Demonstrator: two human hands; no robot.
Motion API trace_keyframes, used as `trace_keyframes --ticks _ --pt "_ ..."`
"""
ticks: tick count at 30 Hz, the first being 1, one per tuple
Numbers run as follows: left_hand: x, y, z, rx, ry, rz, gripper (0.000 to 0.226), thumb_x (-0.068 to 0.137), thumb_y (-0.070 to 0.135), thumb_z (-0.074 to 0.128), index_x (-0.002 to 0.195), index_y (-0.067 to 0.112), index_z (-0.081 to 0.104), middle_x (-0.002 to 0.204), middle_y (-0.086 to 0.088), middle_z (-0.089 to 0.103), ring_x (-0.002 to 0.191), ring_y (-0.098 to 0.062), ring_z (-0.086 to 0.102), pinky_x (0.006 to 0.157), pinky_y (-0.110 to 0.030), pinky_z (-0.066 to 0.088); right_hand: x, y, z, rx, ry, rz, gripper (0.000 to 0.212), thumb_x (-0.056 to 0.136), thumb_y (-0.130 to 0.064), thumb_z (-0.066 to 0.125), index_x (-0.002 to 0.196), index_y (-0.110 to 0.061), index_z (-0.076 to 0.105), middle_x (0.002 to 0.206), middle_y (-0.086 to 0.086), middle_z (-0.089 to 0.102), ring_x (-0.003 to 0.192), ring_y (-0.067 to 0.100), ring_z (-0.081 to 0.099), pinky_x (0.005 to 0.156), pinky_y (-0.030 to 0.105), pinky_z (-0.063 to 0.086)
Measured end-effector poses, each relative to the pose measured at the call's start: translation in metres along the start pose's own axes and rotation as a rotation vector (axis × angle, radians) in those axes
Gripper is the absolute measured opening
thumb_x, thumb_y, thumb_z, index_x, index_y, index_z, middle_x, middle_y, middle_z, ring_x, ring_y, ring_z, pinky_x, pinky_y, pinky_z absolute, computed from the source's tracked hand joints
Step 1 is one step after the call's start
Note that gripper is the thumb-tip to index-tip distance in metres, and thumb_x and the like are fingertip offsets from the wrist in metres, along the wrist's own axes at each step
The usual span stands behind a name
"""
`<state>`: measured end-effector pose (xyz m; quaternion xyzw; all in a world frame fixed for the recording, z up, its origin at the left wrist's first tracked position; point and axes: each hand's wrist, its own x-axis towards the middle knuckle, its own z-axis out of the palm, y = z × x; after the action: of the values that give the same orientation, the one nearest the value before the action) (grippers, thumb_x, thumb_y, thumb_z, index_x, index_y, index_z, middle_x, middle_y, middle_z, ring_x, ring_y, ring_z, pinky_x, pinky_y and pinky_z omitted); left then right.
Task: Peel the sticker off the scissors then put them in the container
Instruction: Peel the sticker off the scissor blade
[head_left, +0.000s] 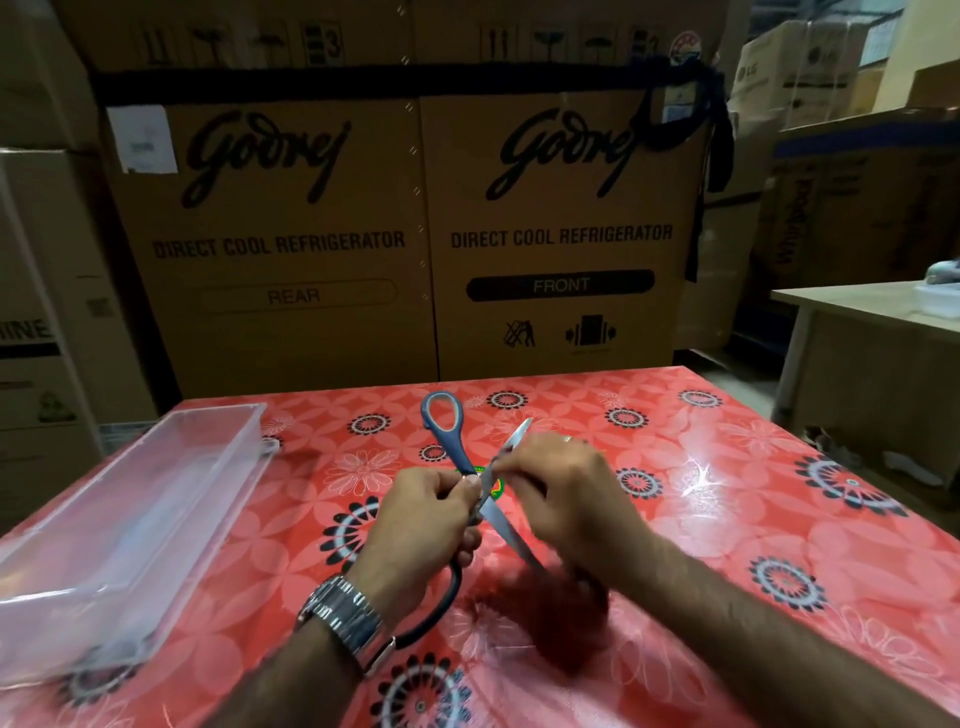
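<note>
We are holding the open scissors (470, 483) above the table (727, 467), left hand (421, 525) gripping near the pivot, right hand (566, 493) pinching at the sticker (496, 488). Next, probably, we are peeling carefully, then reaching left to the clear container (130, 519).

Your table (727, 467) wears a glossy red cover, smooth like oilcloth or plastic, with bright glare spots on its flower print. The scissors (498, 514) you hold show bare, shiny metal blades and blue handles that look like matt plastic with a grey lining in the loop. The container (156, 499) is clear, smooth plastic, slightly frosted. Your watch (345, 618) has a polished metal link band. Behind the table the boxes (415, 234) are matt brown cardboard printed in black.
</note>
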<state>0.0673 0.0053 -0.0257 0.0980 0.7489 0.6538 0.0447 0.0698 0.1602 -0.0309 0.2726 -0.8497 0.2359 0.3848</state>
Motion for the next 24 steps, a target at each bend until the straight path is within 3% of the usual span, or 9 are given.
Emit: trace_keyframes --ticks 3,7,9,15,19,24 --pt "0.0 -0.001 -0.002 -0.006 0.005 -0.011 0.027 0.098 0.015 0.049 0.085 -0.005 0.061 0.057 -0.001 0.044 0.041 -0.009 0.043 0.04 -0.021 0.037 0.005 0.005 0.002 -0.033 0.057 0.053 0.009 0.079 -0.002 0.064 0.077 -0.006 0.072 0.073 0.004 0.067 0.069 0.02 0.062 0.063 0.036 0.049" --pt "0.0 -0.001 -0.002 -0.005 -0.005 -0.002 0.028 0.097 0.014 0.049 0.083 -0.008 0.062 0.055 -0.001 0.043 0.041 -0.01 0.042 0.039 -0.022 0.036 -0.012 -0.011 0.004 0.025 -0.066 -0.049 0.008 0.078 -0.002 0.066 0.079 -0.008 0.072 0.077 0.005 0.068 0.071 0.021 0.063 0.066 0.031 0.048" --pt "0.0 -0.001 0.001 -0.017 0.0 -0.011 0.026 0.097 0.014 0.05 0.079 -0.002 0.06 0.056 -0.002 0.044 0.042 -0.011 0.042 0.039 -0.022 0.037 -0.004 0.003 0.002 0.003 0.0 0.002 0.01 0.076 0.0 0.066 0.079 -0.007 0.072 0.076 0.005 0.069 0.071 0.021 0.064 0.066 0.031 0.049" --pt "0.0 0.002 -0.001 -0.072 -0.031 -0.088 0.024 0.099 0.016 0.046 0.083 0.002 0.058 0.059 -0.002 0.044 0.04 -0.007 0.042 0.039 -0.021 0.036 0.003 0.007 -0.001 0.025 0.019 0.059 0.005 0.078 -0.003 0.067 0.075 -0.004 0.072 0.072 0.002 0.065 0.067 0.01 0.057 0.065 0.012 0.039" --pt "0.0 0.002 0.003 -0.096 -0.047 -0.134 0.025 0.1 0.015 0.043 0.08 0.004 0.054 0.059 -0.003 0.044 0.039 -0.006 0.04 0.037 -0.019 0.034 -0.002 0.006 -0.001 0.026 -0.004 0.034 0.004 0.077 -0.008 0.07 0.077 -0.006 0.073 0.073 0.003 0.064 0.066 0.014 0.06 0.06 0.024 0.046" --pt "0.0 0.003 0.003 -0.09 -0.043 -0.141 0.029 0.1 0.016 0.043 0.074 0.007 0.053 0.056 -0.001 0.044 0.04 -0.007 0.041 0.037 -0.02 0.034 -0.006 0.004 0.001 0.054 -0.045 0.038 0.005 0.078 -0.012 0.072 0.078 -0.008 0.074 0.074 0.003 0.065 0.066 0.014 0.06 0.06 0.028 0.048"
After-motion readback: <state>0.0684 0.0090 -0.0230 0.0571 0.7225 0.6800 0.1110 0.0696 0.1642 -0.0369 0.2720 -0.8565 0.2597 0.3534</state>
